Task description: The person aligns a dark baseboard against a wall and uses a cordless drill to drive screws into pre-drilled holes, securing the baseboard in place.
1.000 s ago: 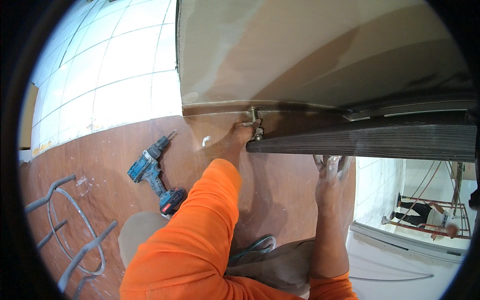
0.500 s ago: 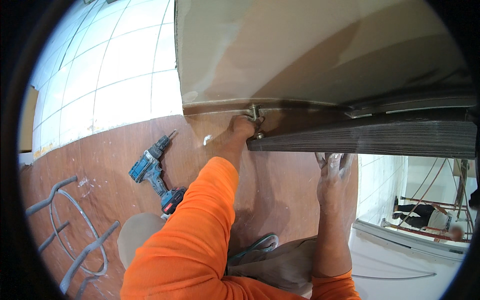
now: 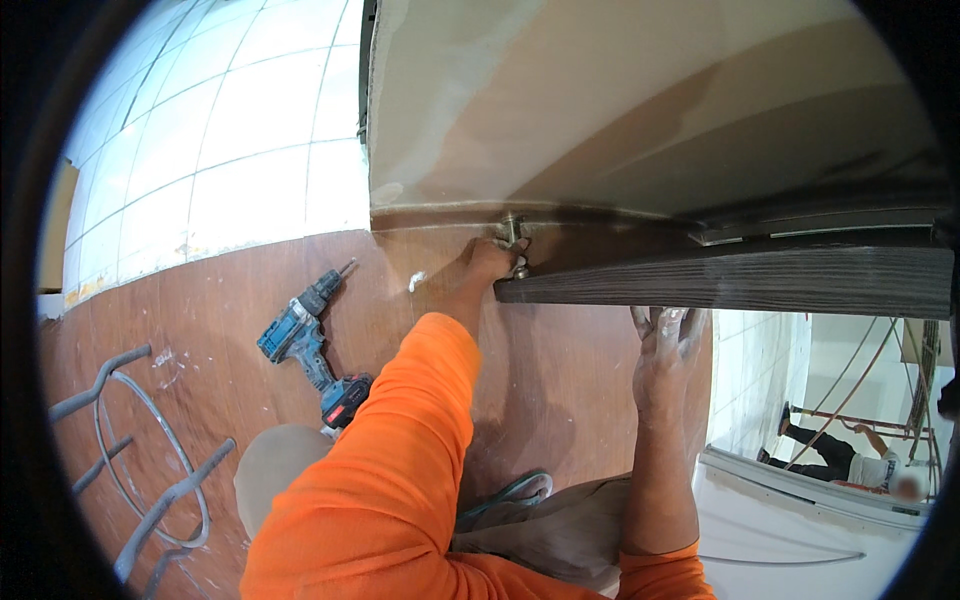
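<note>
My left hand (image 3: 489, 259) is closed on a small metal fitting (image 3: 514, 232) with a rounded end, between the beige wall panel (image 3: 560, 100) and the near left corner of a dark wood-grain panel (image 3: 740, 278). Its fingers partly cover the fitting, so its exact kind is hard to make out. To the right, my right hand (image 3: 668, 350) reaches up to the lower edge of the wood-grain panel and holds it there. Its fingers are somewhat apart, their tips hidden by the panel. Pale dust marks the fingers. Both arms wear orange sleeves.
A blue and black cordless drill (image 3: 312, 345) lies on the brown floor (image 3: 400, 260) left of my arm. Grey bent metal bars (image 3: 170, 510) with a looped cable (image 3: 185, 455) stand at lower left. White tiles (image 3: 250, 180) lie beyond. Another person (image 3: 860, 460) is near scaffolding at right.
My left hand has shifted slightly around the fitting, still holding it. My right hand stays at the panel. The person in the background has moved, one arm now reaching out to a bar.
</note>
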Demonstrator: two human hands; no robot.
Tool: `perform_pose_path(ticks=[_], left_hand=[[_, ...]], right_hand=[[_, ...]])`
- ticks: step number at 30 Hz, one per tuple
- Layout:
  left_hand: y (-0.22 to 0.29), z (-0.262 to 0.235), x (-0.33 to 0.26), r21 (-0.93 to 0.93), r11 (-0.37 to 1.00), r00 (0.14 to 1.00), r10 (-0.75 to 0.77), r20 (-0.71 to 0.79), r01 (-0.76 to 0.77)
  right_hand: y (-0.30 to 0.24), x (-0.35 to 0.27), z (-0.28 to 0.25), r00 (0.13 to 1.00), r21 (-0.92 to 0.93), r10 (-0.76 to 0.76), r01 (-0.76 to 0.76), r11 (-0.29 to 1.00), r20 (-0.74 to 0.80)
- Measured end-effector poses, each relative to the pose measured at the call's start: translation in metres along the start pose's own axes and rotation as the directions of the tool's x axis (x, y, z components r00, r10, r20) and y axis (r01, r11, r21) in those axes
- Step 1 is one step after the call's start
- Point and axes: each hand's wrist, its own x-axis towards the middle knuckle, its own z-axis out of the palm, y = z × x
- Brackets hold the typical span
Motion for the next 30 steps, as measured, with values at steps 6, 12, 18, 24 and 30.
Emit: perform_pose_path(ticks=[6,12,18,24,30], left_hand=[[-0.005,0.003,-0.003,-0.198,0.978,0.997,-0.072,-0.028,0.065],[0.001,0.016,-0.003,0.078,0.982,0.98,-0.161,-0.119,0.171],[-0.009,0.012,-0.001,-0.131,0.989,0.996,-0.074,-0.053,0.066],[-0.005,0.016,-0.001,0.035,0.999,0.986,-0.035,-0.163,0.041],[0.004,0.018,0.007,0.308,0.938,0.986,-0.133,-0.104,0.159]], right_hand=[[-0.02,-0.003,0.007,1.0,-0.038,0.001,-0.001,0.999,0.0],[-0.013,-0.003,0.002,0.999,-0.073,0.033,-0.033,0.997,0.001],[0.0,-0.001,-0.005,1.0,-0.117,0.003,-0.001,0.993,0.011],[-0.007,0.002,-0.002,1.0,-0.096,-0.022,0.023,0.995,0.01],[-0.008,0.0,0.001,1.0,-0.03,-0.01,0.01,1.0,0.0]])
